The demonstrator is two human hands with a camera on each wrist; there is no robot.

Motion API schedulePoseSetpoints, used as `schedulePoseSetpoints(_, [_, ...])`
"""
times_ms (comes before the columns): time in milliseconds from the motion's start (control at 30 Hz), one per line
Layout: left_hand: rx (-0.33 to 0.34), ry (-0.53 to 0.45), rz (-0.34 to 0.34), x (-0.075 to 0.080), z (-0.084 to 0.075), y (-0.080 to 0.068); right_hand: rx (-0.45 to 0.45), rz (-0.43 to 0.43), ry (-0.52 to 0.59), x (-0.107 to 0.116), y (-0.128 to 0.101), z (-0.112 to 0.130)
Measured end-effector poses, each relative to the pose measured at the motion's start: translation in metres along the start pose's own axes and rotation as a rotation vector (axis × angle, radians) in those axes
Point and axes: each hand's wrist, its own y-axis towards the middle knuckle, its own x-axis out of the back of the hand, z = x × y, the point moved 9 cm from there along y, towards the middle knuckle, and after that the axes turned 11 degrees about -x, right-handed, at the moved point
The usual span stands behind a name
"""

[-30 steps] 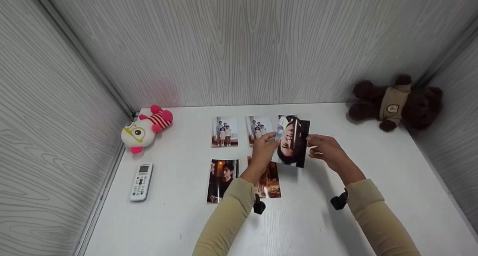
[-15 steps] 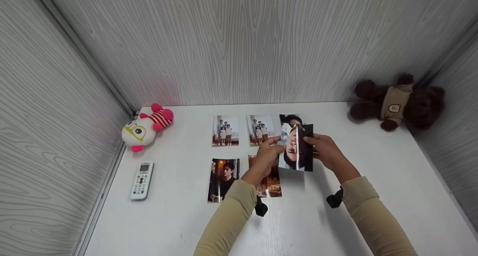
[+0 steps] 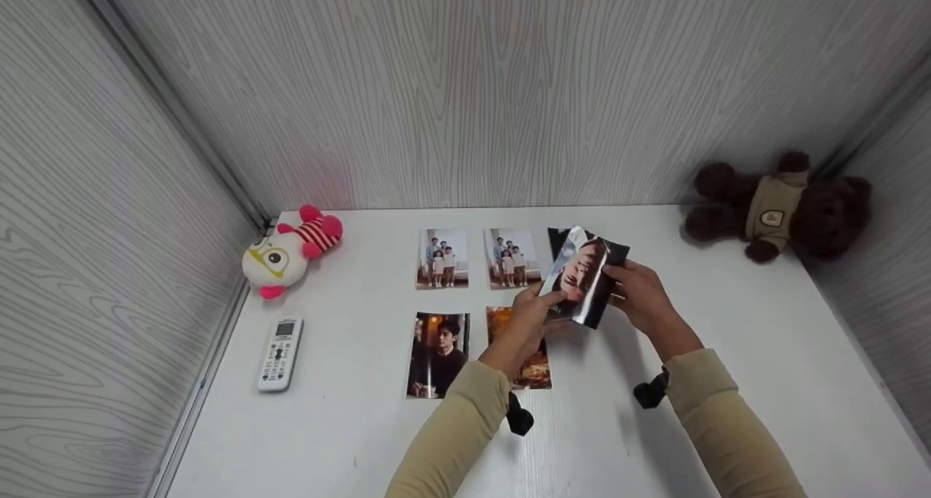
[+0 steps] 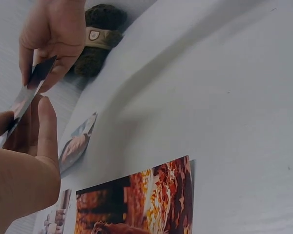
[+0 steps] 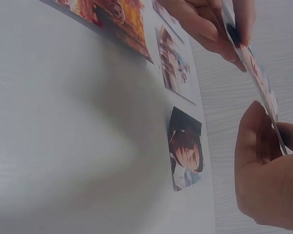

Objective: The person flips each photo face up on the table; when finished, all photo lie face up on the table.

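Note:
A glossy portrait photo [image 3: 583,276] is held above the table, its printed face upside down and leaning clockwise. My left hand [image 3: 525,325] pinches its lower left edge, thumb on the front. At the opposite edge, my right hand [image 3: 643,294] pinches it between thumb and fingers. Seen edge-on in the left wrist view, the held photo [image 4: 28,92] spans both hands. Behind it in the head view, another portrait photo [image 3: 557,238] shows only a corner; the right wrist view shows this lying portrait [image 5: 185,148] in full. My left hand partly covers an autumn-leaf photo [image 3: 538,371].
Two family photos [image 3: 442,258] lie side by side at the back. A dark portrait of a seated person [image 3: 438,356] lies in front of them. A white remote [image 3: 281,354] and a pink-and-white plush toy [image 3: 291,254] are left; a brown teddy bear [image 3: 778,207] lies back right.
The held photo has shifted slightly right and turned clockwise, its top leaning right. My left hand has slid toward its lower corner, while the right keeps its edge. The lying photos stay put.

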Motion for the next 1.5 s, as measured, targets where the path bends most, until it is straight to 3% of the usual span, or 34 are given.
schedulePoseSetpoints(133, [-0.043, -0.016, -0.085, 0.007, -0.004, 0.003, -0.012, 0.007, 0.045, 0.004, 0.001, -0.001])
schedulePoseSetpoints(233, [-0.084, 0.039, -0.124, 0.013, -0.008, 0.005, -0.019, 0.001, 0.017, 0.007, 0.001, -0.001])
schedulePoseSetpoints(400, [-0.124, 0.137, -0.156, 0.021, -0.012, 0.006, -0.030, -0.004, -0.076, 0.008, 0.002, -0.003])
schedulePoseSetpoints(633, [-0.097, 0.098, -0.150, 0.021, -0.010, 0.006, -0.014, -0.003, -0.157, 0.006, 0.002, -0.006])
schedulePoseSetpoints(900, [-0.021, -0.086, -0.103, 0.013, -0.003, 0.002, 0.003, -0.008, 0.017, 0.010, -0.001, -0.001])
schedulePoseSetpoints(1167, [-0.046, -0.149, -0.065, -0.001, -0.002, -0.003, 0.028, -0.011, 0.210, 0.008, -0.003, -0.001])
schedulePoseSetpoints(1333, [-0.074, -0.135, -0.090, -0.007, -0.003, -0.002, 0.006, 0.005, 0.200, 0.002, -0.004, -0.007])
schedulePoseSetpoints(1500, [-0.096, -0.090, -0.123, -0.002, -0.006, -0.001, -0.016, 0.048, 0.145, 0.000, -0.004, -0.014])
